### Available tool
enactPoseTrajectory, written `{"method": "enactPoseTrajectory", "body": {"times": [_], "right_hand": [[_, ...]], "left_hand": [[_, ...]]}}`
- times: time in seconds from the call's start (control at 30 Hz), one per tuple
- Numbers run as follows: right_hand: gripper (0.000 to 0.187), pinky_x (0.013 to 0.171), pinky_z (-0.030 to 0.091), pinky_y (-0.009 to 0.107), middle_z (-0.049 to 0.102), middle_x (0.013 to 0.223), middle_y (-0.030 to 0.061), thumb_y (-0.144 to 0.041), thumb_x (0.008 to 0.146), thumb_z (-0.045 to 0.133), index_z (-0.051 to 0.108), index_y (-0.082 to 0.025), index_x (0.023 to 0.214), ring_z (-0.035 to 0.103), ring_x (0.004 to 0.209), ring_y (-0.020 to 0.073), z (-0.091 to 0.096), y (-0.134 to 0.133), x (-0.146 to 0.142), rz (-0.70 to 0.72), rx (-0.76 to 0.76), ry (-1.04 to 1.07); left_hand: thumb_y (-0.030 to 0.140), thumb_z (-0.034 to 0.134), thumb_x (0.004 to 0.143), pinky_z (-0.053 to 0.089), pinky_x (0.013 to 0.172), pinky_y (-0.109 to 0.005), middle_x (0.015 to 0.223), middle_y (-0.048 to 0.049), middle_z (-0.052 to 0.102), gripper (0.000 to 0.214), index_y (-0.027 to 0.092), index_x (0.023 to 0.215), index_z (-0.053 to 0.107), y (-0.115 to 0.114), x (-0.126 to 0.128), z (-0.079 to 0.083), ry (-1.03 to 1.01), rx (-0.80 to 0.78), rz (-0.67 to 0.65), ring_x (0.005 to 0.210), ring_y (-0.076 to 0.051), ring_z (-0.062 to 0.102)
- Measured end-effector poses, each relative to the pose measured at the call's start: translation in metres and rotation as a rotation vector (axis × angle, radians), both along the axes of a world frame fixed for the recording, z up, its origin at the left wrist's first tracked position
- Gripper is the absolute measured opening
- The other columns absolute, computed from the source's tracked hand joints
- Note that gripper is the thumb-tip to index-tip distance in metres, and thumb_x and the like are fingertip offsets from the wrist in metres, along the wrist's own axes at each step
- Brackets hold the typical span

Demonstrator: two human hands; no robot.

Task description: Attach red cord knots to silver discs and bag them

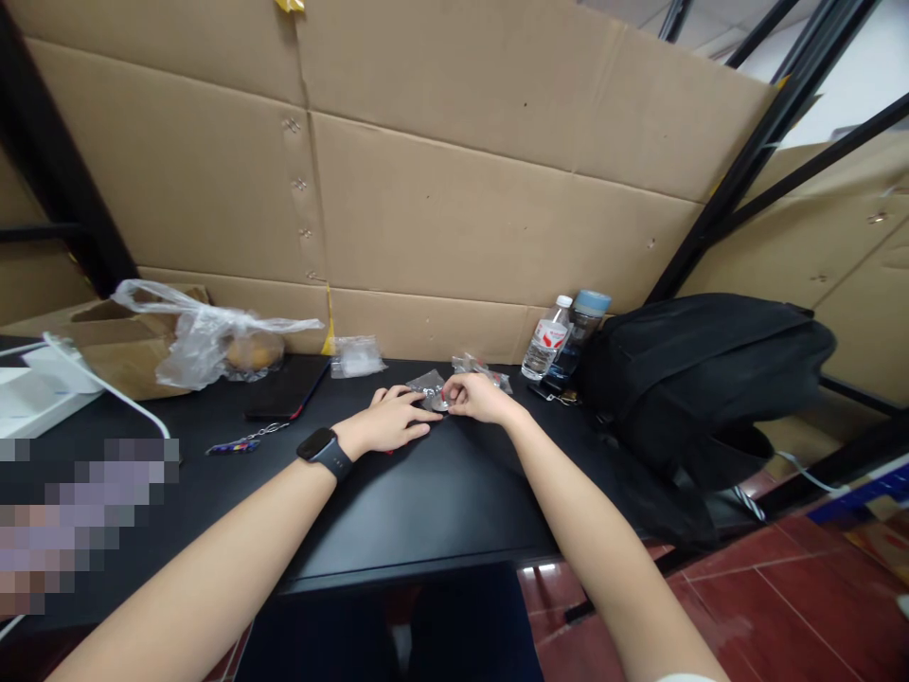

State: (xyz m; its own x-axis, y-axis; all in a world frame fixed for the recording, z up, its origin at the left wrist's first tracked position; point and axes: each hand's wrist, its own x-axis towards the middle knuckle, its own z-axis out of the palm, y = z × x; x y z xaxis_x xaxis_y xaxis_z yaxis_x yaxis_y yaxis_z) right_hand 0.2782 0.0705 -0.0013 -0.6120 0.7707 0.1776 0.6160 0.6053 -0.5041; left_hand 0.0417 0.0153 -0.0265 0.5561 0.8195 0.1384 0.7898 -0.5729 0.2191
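I had the left hand (387, 420) palm down over the table (426, 511), fingers spread and gripping nothing, their tips at the left edge of a small bag (428, 382). My right hand (477, 398) had thumb and forefinger pinched together on the bag's right end. The bag lay between the hands, toward the table's far side. Just beyond the right hand I saw a second bag (499, 379); farther right, a bottle (546, 343) stood upright, left of a backpack (696, 369).
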Motion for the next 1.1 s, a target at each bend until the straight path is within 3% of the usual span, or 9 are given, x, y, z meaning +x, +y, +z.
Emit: {"method": "enactPoseTrajectory", "body": {"times": [0.2, 0.43, 0.53, 0.67, 0.73, 0.83, 0.9, 1.0, 1.1], "right_hand": [[0.033, 0.071, 0.041, 0.026, 0.065, 0.096, 0.0029, -0.026, 0.073, 0.087, 0.066, -0.022, 0.098, 0.061, 0.087, 0.0182, -0.003, -0.003, -0.013, -0.202, 0.347, -0.134], [0.025, 0.073, 0.043, 0.030, 0.066, 0.102, 0.0068, -0.032, 0.085, 0.075, 0.062, -0.022, 0.104, 0.062, 0.087, 0.0219, -0.010, -0.005, -0.035, -0.409, 0.395, -0.135], [0.021, 0.074, 0.044, 0.028, 0.067, 0.098, 0.0050, -0.032, 0.087, 0.071, 0.063, -0.021, 0.103, 0.062, 0.085, 0.0194, -0.006, 0.000, -0.026, -0.245, 0.313, -0.036], [0.020, 0.080, 0.045, 0.028, 0.068, 0.097, 0.0045, -0.028, 0.100, 0.049, 0.065, -0.019, 0.105, 0.062, 0.086, 0.0163, 0.002, 0.006, -0.003, 0.005, 0.219, 0.142], [0.019, 0.079, 0.046, 0.028, 0.068, 0.100, 0.0046, -0.022, 0.096, 0.053, 0.065, -0.019, 0.110, 0.060, 0.081, 0.0150, 0.002, 0.008, 0.005, 0.019, 0.214, 0.163], [0.034, 0.076, 0.046, 0.028, 0.065, 0.104, 0.0044, -0.016, 0.081, 0.073, 0.066, -0.020, 0.114, 0.056, 0.075, 0.0135, -0.004, 0.008, 0.004, 0.035, 0.232, 0.110], [0.029, 0.078, 0.046, 0.027, 0.065, 0.103, 0.0044, -0.018, 0.079, 0.078, 0.069, -0.020, 0.106, 0.057, 0.078, 0.0141, -0.009, 0.007, -0.003, 0.054, 0.241, 0.083], [0.004, 0.080, 0.045, 0.028, 0.066, 0.096, 0.0048, -0.020, 0.087, 0.070, 0.072, -0.019, 0.091, 0.059, 0.081, 0.0149, -0.012, 0.008, -0.011, 0.050, 0.258, 0.091], [0.007, 0.075, 0.045, 0.028, 0.069, 0.089, 0.0044, -0.019, 0.088, 0.066, 0.072, -0.018, 0.086, 0.059, 0.075, 0.0147, -0.011, 0.010, -0.011, -0.020, 0.222, 0.152]], "left_hand": [[0.049, 0.052, 0.096, 0.025, 0.110, -0.064, 0.155, -0.0028, 0.049, 0.035, 0.051, 0.129, 0.065, 0.001, -0.001, -0.001, -0.024, -0.012, -0.007, 0.142, -0.039, 0.034], [0.047, 0.053, 0.096, 0.026, 0.110, -0.061, 0.154, -0.0025, 0.050, 0.032, 0.049, 0.124, 0.069, -0.003, 0.001, 0.008, 0.005, -0.024, 0.011, 0.143, -0.038, 0.033], [0.042, 0.051, 0.096, 0.029, 0.109, -0.056, 0.145, -0.0017, 0.058, 0.029, 0.042, 0.117, 0.072, -0.003, 0.000, 0.011, -0.037, 0.028, 0.021, 0.138, -0.035, 0.041], [0.027, 0.053, 0.089, 0.036, 0.103, -0.047, 0.130, -0.0035, 0.067, 0.033, 0.033, 0.120, 0.063, 0.001, -0.002, 0.011, -0.158, 0.109, 0.074, 0.126, -0.029, 0.053], [0.021, 0.055, 0.084, 0.036, 0.101, -0.046, 0.126, -0.0050, 0.069, 0.045, 0.031, 0.128, 0.055, 0.003, -0.001, 0.010, -0.216, 0.155, 0.136, 0.122, -0.029, 0.056], [0.023, 0.060, 0.084, 0.035, 0.100, -0.045, 0.118, -0.0062, 0.071, 0.054, 0.029, 0.136, 0.047, 0.007, 0.002, 0.009, -0.281, 0.194, 0.221, 0.118, -0.029, 0.059], [0.028, 0.061, 0.087, 0.034, 0.099, -0.045, 0.113, -0.0058, 0.073, 0.041, 0.028, 0.127, 0.054, 0.008, 0.003, 0.010, -0.295, 0.200, 0.246, 0.115, -0.029, 0.059], [0.031, 0.056, 0.093, 0.033, 0.098, -0.045, 0.106, -0.0047, 0.074, 0.014, 0.026, 0.100, 0.066, 0.009, 0.002, 0.012, -0.275, 0.207, 0.248, 0.112, -0.028, 0.060], [0.031, 0.052, 0.095, 0.033, 0.098, -0.046, 0.103, -0.0032, 0.075, 0.016, 0.026, 0.094, 0.067, 0.010, -0.002, 0.012, -0.304, 0.207, 0.281, 0.108, -0.027, 0.062]]}}
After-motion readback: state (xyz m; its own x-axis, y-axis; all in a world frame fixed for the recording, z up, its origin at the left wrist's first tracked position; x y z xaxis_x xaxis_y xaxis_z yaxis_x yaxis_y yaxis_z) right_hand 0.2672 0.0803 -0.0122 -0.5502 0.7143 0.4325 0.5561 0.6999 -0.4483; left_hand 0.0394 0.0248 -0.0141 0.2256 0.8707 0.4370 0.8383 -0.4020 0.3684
